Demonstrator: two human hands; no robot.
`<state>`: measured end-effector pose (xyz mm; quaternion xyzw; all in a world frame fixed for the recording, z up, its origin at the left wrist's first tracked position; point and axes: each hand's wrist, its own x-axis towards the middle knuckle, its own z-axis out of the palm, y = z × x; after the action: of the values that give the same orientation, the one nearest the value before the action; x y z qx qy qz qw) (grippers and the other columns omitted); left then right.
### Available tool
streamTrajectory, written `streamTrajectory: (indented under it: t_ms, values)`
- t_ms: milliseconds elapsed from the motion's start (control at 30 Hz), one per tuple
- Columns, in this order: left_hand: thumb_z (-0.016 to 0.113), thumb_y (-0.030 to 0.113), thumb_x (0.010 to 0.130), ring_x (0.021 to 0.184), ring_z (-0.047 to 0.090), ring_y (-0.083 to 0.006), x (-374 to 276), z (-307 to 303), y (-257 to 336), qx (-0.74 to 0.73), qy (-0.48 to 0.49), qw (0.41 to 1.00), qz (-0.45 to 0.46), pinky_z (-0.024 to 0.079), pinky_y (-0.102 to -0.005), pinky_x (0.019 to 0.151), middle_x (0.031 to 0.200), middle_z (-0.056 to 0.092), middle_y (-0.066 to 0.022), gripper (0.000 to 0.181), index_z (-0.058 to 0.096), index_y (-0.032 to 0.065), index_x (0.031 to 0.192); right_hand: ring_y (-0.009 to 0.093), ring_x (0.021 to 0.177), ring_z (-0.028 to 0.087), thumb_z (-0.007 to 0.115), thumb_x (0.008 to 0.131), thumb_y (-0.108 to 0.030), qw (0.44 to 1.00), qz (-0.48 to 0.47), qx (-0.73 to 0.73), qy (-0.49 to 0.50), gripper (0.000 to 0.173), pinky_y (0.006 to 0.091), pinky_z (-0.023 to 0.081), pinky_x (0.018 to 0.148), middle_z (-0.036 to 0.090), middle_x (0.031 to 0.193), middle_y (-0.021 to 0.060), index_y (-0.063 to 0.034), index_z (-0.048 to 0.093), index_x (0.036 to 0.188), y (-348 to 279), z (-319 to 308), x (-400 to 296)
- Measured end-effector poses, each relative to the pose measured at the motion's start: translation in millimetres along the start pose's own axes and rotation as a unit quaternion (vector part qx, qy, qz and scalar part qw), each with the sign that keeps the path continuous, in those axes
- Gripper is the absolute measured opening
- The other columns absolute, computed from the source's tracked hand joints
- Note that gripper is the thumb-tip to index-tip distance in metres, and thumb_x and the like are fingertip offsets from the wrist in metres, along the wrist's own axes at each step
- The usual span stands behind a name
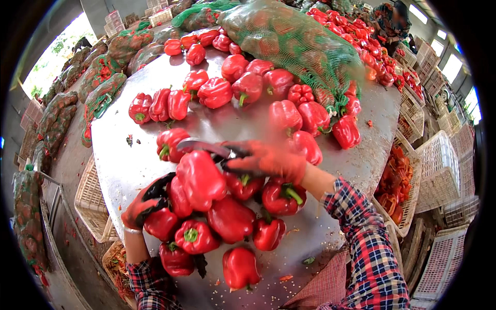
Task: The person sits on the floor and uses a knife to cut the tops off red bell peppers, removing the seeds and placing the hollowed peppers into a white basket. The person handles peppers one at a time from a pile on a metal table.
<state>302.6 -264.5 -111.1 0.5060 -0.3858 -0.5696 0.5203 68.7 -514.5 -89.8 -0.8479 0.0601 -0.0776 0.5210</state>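
Observation:
My left hand (149, 201), in an orange and black glove, curls around the left side of a red bell pepper (180, 197); its fingertips are partly hidden. A larger red bell pepper (200, 180) sits raised against it, on top of a pile. In an orange and black glove too, my right hand (259, 157) grips a knife with a curved blade (203, 145), which points left just above the large pepper. Beneath both hands several peppers lie heaped, one with a thick green stem (285, 197). A single pepper (241, 268) lies nearer to me.
On the metal table (128, 170), more red peppers (215, 93) lie beyond my hands, before a full green mesh sack (290, 42). A crate of pepper pieces (395, 186) stands at right, a plastic crate (93, 199) at left. Filled sacks line the floor. A person (387, 23) stands far right.

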Motion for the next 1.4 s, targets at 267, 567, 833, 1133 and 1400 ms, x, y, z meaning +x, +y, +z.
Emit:
streamTrajectory:
  t_ms: [267,567,833,1133,1400]
  values:
    - [0.04,0.015,0.097,0.1,0.06,-0.0216,-8.1,-72.1,-24.9,0.382,0.257,0.861,0.217,0.045,-0.0324,0.091,0.107,0.064,-0.0112,0.031,0.057,-0.0032,0.116,0.01,0.077,0.056,0.063,0.086,-0.023,0.962,0.005,0.012,0.272,0.034,0.0259,0.046,0.069,0.063,0.089,0.0005,-0.0106,0.06,0.118,23.0,-142.0,-19.6]
    - [0.043,0.019,0.096,0.11,0.056,-0.0183,55.1,-57.4,4.3,0.105,0.024,0.991,0.081,0.043,-0.0308,0.096,0.119,0.059,-0.0131,0.038,0.051,-0.0049,0.125,0.017,0.077,0.063,0.059,0.087,-0.025,0.986,0.027,-0.154,0.056,0.025,0.0285,0.051,0.068,0.066,0.092,0.0077,-0.0055,0.066,0.101,41.9,-162.3,6.1]
    - [0.065,0.022,0.085,0.104,0.057,-0.016,146.9,-100.5,27.8,0.342,0.296,0.866,0.215,0.045,-0.028,0.09,0.118,0.058,-0.0099,0.053,0.046,-0.0011,0.129,0.009,0.075,0.054,0.064,0.084,-0.025,0.913,0.067,-0.182,0.359,0.031,0.0228,0.044,0.066,0.061,0.086,0.0021,-0.0062,0.062,0.108,161.6,-214.2,74.3]
    - [0.071,0.034,0.073,0.113,0.056,-0.0288,202.9,-72.8,21.3,0.593,0.37,0.707,0.104,0.044,-0.0368,0.096,0.126,0.055,-0.0165,0.071,0.045,0.0062,0.133,0.016,0.063,0.059,0.058,0.084,-0.022,0.971,0.101,-0.052,0.211,0.022,0.0305,0.049,0.06,0.064,0.092,0.0098,-0.0037,0.065,0.094,115.2,-214.5,57.8]
    - [0.067,0.026,0.082,0.081,0.066,-0.0175,210.6,-49.8,73.8,0.467,0.219,0.81,0.279,0.051,-0.0275,0.069,0.094,0.067,-0.0123,0.034,0.063,0.0006,0.105,0.016,0.091,0.059,0.054,0.087,-0.024,0.961,-0.022,0.144,0.235,0.03,0.0293,0.044,0.085,0.066,0.099,0.0081,-0.0013,0.065,0.103,167.5,-213.9,46.9]
